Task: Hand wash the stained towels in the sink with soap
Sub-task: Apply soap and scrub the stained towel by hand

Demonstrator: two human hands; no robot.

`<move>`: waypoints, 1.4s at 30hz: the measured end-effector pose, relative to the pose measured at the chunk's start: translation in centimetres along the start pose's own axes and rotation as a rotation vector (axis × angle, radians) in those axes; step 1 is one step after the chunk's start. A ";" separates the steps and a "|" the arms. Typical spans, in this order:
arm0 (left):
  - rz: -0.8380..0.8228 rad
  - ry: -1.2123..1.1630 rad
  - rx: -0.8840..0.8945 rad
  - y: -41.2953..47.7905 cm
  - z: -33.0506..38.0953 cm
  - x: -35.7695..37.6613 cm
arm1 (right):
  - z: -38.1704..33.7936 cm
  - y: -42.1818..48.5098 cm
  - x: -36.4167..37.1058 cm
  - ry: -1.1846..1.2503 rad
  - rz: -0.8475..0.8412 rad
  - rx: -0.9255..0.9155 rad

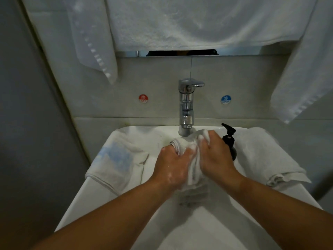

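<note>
A wet, soapy white towel (192, 170) is bunched over the middle of the white sink (93, 201), just below the chrome faucet (186, 107). My left hand (171, 166) grips the towel's left part, fingers curled round a rolled edge. My right hand (214, 157) grips the towel's right part, with a corner sticking up above its fingers. Suds cover both hands. A white towel with a blue stain (117, 159) is draped over the sink's left rim. Another white towel (266, 156) lies folded on the right rim. A black soap pump bottle (229, 139) stands just behind my right hand.
White towels hang above: a large one (198, 22) across the top, one at the left (93, 44), one at the right (302, 73). Red HOT (143, 98) and blue COLD (225, 99) stickers flank the faucet on the tiled backsplash. A grey wall closes the left side.
</note>
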State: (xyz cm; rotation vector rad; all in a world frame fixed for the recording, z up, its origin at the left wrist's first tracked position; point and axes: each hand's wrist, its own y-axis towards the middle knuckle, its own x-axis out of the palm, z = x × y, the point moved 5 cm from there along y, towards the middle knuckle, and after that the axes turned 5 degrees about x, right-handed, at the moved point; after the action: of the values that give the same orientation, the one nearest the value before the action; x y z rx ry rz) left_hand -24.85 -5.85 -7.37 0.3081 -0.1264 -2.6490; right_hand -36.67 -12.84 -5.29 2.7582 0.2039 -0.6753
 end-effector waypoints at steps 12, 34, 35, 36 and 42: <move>0.002 0.048 0.034 0.4 0.7 -0.7 | -1.1 -1.3 0.4 -0.113 -0.050 -0.068; 0.006 0.113 -0.051 0.6 -0.9 -1.2 | -1.3 -1.7 1.2 -0.207 -0.116 -0.133; -0.047 0.082 -0.058 0.4 -0.9 -1.0 | -1.2 -0.9 0.8 -0.212 -0.094 -0.111; -0.106 0.043 -0.050 0.3 -0.8 -0.6 | -0.9 -0.1 0.2 -0.213 -0.071 -0.074; 0.003 0.242 -0.015 1.1 -0.3 -1.6 | -1.3 -2.3 1.5 -0.148 -0.137 -0.117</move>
State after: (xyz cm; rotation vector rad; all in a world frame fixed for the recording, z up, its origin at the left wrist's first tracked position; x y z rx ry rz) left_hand -22.95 -6.10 -7.21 0.6193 -0.0283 -2.5843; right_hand -35.24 -10.17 -5.46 2.5879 0.3902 -0.8696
